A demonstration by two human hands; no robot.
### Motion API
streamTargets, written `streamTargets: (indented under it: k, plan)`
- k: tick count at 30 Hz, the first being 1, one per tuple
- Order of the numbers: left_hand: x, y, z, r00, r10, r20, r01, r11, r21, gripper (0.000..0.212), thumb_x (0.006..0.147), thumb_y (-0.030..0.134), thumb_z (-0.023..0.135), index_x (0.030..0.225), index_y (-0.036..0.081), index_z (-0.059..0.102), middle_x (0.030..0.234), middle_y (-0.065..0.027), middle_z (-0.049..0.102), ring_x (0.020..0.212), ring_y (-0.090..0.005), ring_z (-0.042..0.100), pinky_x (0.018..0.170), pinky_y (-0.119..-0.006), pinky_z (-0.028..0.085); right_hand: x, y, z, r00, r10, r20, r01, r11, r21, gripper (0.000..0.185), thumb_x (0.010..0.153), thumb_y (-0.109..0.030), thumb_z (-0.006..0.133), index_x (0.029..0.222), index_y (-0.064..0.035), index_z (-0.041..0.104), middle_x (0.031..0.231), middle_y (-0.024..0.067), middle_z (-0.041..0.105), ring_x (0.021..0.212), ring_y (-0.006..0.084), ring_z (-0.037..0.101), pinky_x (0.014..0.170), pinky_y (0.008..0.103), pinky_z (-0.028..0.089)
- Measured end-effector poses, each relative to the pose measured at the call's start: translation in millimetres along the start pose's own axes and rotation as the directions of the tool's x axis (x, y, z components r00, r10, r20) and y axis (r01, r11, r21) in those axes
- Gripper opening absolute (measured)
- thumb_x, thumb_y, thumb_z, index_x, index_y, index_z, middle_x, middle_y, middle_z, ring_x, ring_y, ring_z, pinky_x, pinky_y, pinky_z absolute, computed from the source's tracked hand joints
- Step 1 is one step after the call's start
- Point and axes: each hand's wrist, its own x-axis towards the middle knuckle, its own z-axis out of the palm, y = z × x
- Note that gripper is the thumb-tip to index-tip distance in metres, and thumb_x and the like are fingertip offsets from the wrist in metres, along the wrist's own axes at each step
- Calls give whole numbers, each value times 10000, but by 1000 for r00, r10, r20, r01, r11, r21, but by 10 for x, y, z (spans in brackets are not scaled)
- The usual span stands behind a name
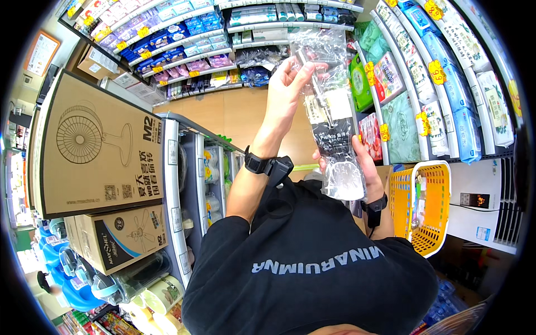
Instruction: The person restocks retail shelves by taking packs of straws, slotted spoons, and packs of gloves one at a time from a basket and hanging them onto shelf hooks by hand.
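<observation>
A long item in a clear plastic wrapper is held up in front of my chest. A black label with white writing covers its middle, and a white rounded part shows through the lower end. My left hand pinches the upper part of the wrapper between thumb and fingers. Around the lower end, my right hand grips from the side, its fingertips showing past the left edge. What exactly the item is, glare on the plastic leaves unclear. Each wrist wears a black strapped device.
At my right is a yellow plastic basket with items inside, beside a white appliance. Shelves of packaged tissues rise on the right; stocked shelves stand ahead. Boxed fans top the left shelf. A person is far left.
</observation>
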Motion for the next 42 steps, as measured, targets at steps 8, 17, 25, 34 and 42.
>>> streamTargets:
  k: [8, 17, 25, 34, 42]
  plan:
    - [-9, 64, -97, 999, -20, -31, 20, 999, 25, 359, 967, 181, 664, 1239, -40, 584, 1121, -170, 707, 987, -209, 699, 903, -329, 555, 165, 109, 178, 997, -59, 57, 52, 993, 108, 901, 982, -708, 257, 1400, 71, 431, 1134, 325, 615, 871, 296, 657, 754, 373, 565]
    - [57, 5, -144, 997, -64, -36, 66, 996, 53, 332, 963, 207, 672, 1190, -30, 621, 1108, -141, 723, 979, -162, 687, 897, -292, 528, 274, 85, 144, 996, -89, 5, 89, 994, 62, 805, 1015, -647, 245, 1394, 33, 451, 1099, 320, 628, 835, 290, 648, 681, 341, 555]
    - [179, -110, -117, 993, -108, -50, 112, 988, 103, 313, 951, 186, 684, 1177, -28, 656, 1089, -113, 733, 999, -128, 658, 939, -283, 478, 452, -61, 159, 993, -115, -39, 119, 985, 124, 751, 1021, -629, 269, 1387, -2, 464, 1054, 300, 637, 767, 285, 657, 628, 339, 558]
    - [489, -166, -52, 995, -71, -66, 79, 987, 139, 198, 937, 150, 702, 1020, -28, 672, 1017, -101, 746, 911, -71, 640, 807, -227, 499, 656, -298, 120, 989, -147, -25, 149, 978, 143, 811, 1001, -659, 282, 1331, 55, 481, 1014, 280, 630, 732, 266, 600, 626, 332, 497]
    - [815, -224, 6, 994, -89, -65, 98, 984, 150, 240, 953, 127, 672, 1134, -31, 662, 1065, -113, 737, 934, -105, 662, 853, -257, 519, 833, -598, -102, 992, -121, 41, 110, 973, 205, 781, 1019, -628, 249, 1377, 28, 474, 1077, 341, 627, 809, 325, 664, 714, 388, 565]
